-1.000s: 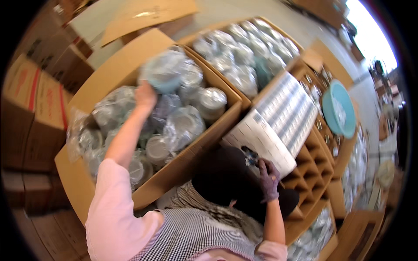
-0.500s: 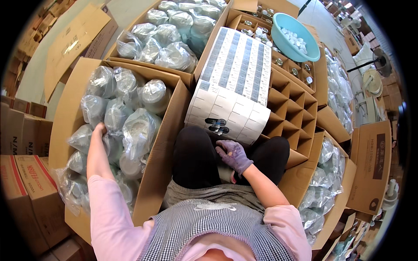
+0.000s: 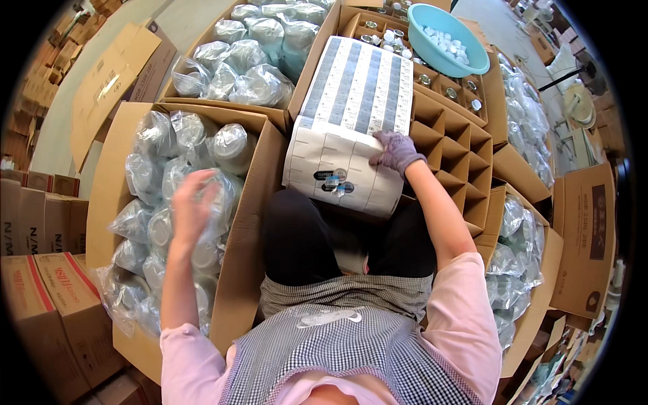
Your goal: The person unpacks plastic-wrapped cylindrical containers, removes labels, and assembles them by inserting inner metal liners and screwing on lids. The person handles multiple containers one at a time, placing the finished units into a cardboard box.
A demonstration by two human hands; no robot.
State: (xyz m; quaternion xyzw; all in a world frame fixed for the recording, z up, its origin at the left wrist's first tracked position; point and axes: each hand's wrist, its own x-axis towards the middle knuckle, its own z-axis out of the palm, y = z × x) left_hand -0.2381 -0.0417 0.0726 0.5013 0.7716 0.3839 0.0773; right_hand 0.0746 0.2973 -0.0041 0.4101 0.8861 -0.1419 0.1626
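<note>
My bare left hand point(image 3: 194, 206) is smeared by motion above the left carton of plastic-wrapped glass jars point(image 3: 162, 226); its fingers are too blurred to read. In a grey-purple glove, my right hand point(image 3: 399, 152) rests on the right side of the label sheets point(image 3: 361, 88), fingers apart. These sheets are white with grey striped rows, lying over a carton and curving down toward my lap. On their lower, blank-looking part sit small black labels with a clear bluish piece point(image 3: 332, 182).
A divided carton point(image 3: 445, 152) stands right of the sheets. Beyond it, a light blue basin point(image 3: 422, 54) of white caps sits over bottles in dividers. More wrapped glassware fills cartons at the far left point(image 3: 250, 61) and right point(image 3: 509, 270). Stacked boxes point(image 3: 74, 310) stand left.
My left hand has come up out of the wrapped jars and moved right. My right hand has gone from my lap up onto the label sheets. The view has shifted slightly.
</note>
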